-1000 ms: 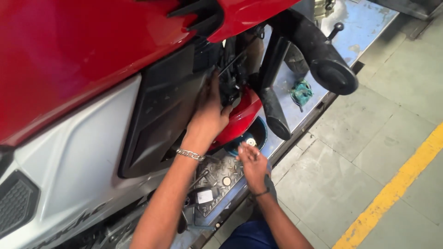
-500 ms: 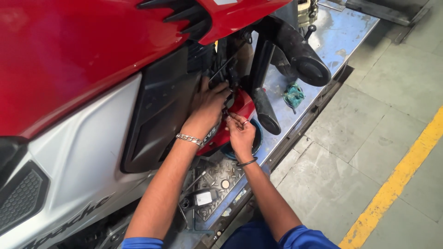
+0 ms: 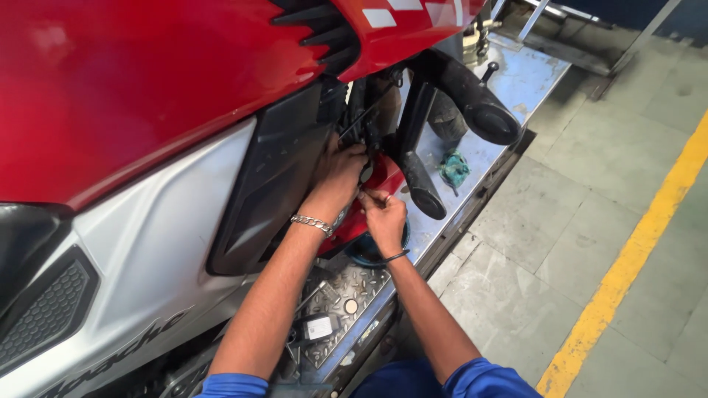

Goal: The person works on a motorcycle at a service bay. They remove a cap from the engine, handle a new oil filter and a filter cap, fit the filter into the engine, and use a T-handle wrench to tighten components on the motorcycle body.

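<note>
My left hand (image 3: 341, 171) presses into the gap behind the black side panel (image 3: 273, 180), fingers curled; my right hand (image 3: 383, 215) pinches a small part against the red fender (image 3: 385, 177). The black fork leg (image 3: 417, 158) blocks at 2 o'clock; open metal platform (image 3: 509, 88) lies beyond.

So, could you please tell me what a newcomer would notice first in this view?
The big red fairing of a motorcycle fills the upper left, with a white side panel below it. At centre the left hand, a silver chain bracelet on its wrist, and the right hand meet at a small red part. A yellow floor line runs down the right.
</note>
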